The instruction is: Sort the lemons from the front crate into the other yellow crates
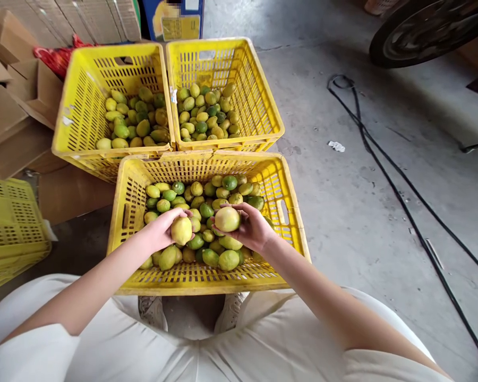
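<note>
My left hand (164, 227) is closed round a yellow lemon (181, 231), held just above the near crate. In my right hand (253, 225) rests a paler yellow lemon (227, 219), with the fingers curled behind and under it. Both hands are over the near yellow plastic crate (207, 286), which stands between my knees. Inside it lies a layer of green and yellow lemons (210, 258), some hidden beneath my hands.
Two more yellow crates, a left one (58, 127) and a right one (276, 124), hold lemons behind. Cardboard boxes (3, 122) and another yellow crate (11, 228) are at left. A black cable (398, 193) crosses the floor at right, below a wheel (422, 34).
</note>
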Demonstrator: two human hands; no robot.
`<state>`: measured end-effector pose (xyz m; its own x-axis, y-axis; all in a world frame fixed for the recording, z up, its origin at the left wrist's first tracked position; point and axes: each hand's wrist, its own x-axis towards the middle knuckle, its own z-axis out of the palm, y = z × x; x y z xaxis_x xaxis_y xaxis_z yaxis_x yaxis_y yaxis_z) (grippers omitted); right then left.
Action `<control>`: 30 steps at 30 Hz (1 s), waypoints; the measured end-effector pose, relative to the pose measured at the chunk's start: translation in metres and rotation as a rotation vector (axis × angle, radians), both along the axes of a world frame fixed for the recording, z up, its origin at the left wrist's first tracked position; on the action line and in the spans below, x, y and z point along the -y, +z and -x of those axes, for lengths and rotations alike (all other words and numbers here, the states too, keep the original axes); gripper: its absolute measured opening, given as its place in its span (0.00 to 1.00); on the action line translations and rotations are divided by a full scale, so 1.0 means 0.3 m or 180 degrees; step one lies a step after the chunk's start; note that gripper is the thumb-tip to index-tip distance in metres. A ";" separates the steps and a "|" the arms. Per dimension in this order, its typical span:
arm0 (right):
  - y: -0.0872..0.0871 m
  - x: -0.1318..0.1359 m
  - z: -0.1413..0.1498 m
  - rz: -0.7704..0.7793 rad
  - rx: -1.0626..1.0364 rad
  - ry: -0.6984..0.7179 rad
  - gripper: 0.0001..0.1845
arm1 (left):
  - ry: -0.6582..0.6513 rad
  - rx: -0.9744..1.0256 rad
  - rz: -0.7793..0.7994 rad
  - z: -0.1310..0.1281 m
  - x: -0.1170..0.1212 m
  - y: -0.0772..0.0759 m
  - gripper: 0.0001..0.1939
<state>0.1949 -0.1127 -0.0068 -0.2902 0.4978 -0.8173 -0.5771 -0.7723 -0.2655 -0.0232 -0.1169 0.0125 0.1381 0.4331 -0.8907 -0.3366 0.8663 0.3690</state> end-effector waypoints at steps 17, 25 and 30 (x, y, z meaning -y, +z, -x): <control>0.014 -0.010 0.002 0.0029 0.0194 -0.0217 0.12 | -0.0578 -0.0511 -0.0310 0.002 0.002 -0.020 0.07; 0.021 -0.002 0.021 -0.0028 0.0259 -0.0155 0.06 | -0.0639 -0.0555 -0.0049 -0.016 0.003 -0.020 0.07; -0.004 0.013 0.027 -0.0465 0.0613 0.0109 0.07 | -0.0849 -0.0373 0.0051 -0.028 0.021 -0.050 0.07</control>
<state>0.1868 -0.1167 -0.0079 -0.1546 0.6075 -0.7792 -0.4793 -0.7357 -0.4785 -0.0147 -0.1233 -0.0024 0.1409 0.3810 -0.9138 -0.0521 0.9246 0.3775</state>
